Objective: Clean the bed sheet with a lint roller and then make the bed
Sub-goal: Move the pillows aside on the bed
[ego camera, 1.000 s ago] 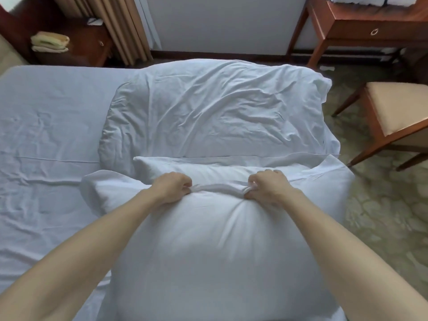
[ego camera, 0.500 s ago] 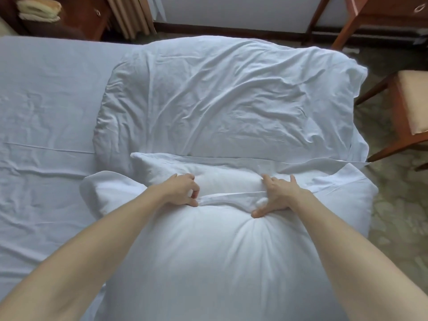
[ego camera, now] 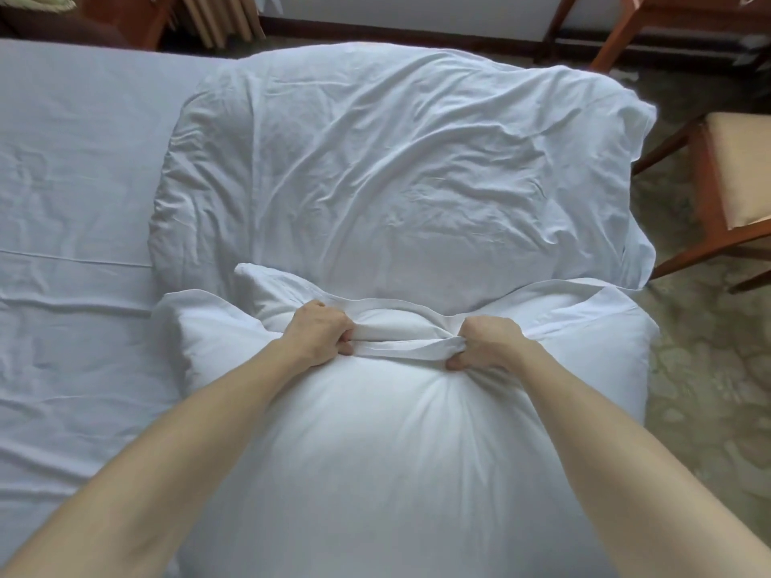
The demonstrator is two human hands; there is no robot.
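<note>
A plump white pillow point(ego camera: 392, 460) lies close in front of me on the bed. My left hand point(ego camera: 319, 333) and my right hand point(ego camera: 486, 344) both grip the open hem of its pillowcase point(ego camera: 400, 346), bunching the cloth between them. Beyond it a second, wrinkled white pillow point(ego camera: 396, 168) lies flat at the bed's right side. The pale bed sheet point(ego camera: 71, 202) stretches to the left, creased. No lint roller shows in view.
A wooden chair point(ego camera: 734, 194) with a cream seat stands on the patterned floor at the right. A wooden table leg point(ego camera: 613, 35) rises at the back right. Curtains point(ego camera: 217, 18) and a dark nightstand point(ego camera: 121, 22) stand at the back left.
My right hand, which lay flat on the pillowcase half a second ago, has curled and gripped the hem again. My view has dropped closer to the pillows.
</note>
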